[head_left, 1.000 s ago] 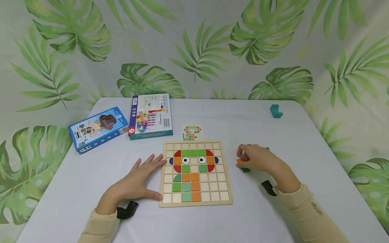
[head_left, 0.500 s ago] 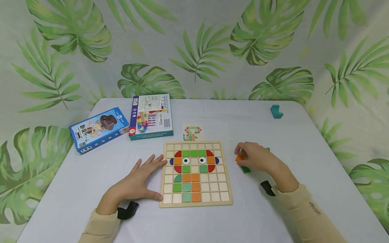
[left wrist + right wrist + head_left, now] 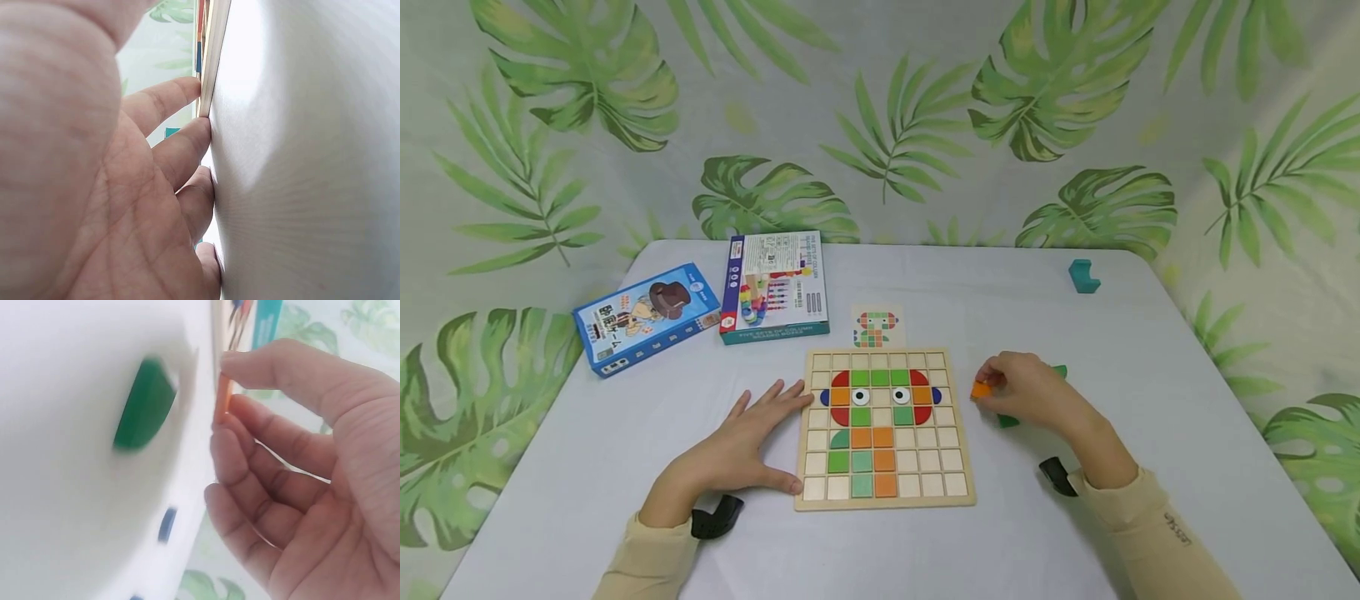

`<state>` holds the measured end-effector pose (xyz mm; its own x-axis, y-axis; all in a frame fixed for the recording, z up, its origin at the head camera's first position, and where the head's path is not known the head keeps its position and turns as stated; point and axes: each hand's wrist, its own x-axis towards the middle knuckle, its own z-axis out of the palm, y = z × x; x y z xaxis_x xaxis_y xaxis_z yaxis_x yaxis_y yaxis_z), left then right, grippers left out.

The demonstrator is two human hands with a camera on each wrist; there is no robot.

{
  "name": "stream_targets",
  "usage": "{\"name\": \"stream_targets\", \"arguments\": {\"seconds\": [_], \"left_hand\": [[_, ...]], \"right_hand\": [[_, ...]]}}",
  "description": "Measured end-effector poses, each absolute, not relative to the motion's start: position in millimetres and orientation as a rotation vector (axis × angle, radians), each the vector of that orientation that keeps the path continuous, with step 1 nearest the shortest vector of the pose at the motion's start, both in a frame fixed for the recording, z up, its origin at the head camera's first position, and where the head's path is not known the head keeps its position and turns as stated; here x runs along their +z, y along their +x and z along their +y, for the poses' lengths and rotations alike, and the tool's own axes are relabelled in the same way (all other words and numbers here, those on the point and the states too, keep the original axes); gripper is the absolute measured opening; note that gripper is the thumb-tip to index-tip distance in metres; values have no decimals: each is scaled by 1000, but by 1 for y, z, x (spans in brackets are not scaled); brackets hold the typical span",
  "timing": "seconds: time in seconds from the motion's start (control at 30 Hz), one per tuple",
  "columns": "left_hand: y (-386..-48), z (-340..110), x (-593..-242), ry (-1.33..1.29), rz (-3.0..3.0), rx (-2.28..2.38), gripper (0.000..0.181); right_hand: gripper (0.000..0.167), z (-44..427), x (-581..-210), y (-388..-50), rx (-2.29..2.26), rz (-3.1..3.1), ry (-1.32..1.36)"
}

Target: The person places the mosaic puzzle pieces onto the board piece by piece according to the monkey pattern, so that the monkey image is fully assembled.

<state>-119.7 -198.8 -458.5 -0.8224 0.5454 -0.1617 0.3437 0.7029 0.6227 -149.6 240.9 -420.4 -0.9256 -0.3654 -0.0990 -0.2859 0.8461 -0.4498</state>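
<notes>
A square wooden grid board (image 3: 928, 462) lies on the table, with red, green, orange and blue tiles and two eye tiles set in some of its cells. My left hand (image 3: 728, 450) has its fingers spread, and its thumb and fingertips touch the board's left edge. To the right of the board, my right hand (image 3: 1037, 390) pinches an orange tile (image 3: 981, 389) between thumb and fingers, as the right wrist view also shows. Below that hand lies a dark green piece with a curved edge (image 3: 145, 406). A small blue piece (image 3: 167, 525) lies farther off on the cloth.
A pattern card (image 3: 878, 327) lies just behind the board. Two boxes, a blue one (image 3: 647, 317) and a white one with a teal side (image 3: 775, 287), lie at the back left. A teal notched block (image 3: 1083, 276) sits at the back right. Leaf-print cloth hangs behind the table.
My right hand has moved slightly left toward the board with the orange tile, which now shows more clearly at the fingertips. My left hand has stayed at the board's edge.
</notes>
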Motion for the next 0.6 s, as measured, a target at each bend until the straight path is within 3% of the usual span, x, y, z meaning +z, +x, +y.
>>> {"name": "stream_targets", "arguments": {"seconds": [0.6], "left_hand": [[-121, -200, -460, 713, 2579, 850, 118]], "right_hand": [[20, 163, -413, -122, -770, 2753, -856]]}}
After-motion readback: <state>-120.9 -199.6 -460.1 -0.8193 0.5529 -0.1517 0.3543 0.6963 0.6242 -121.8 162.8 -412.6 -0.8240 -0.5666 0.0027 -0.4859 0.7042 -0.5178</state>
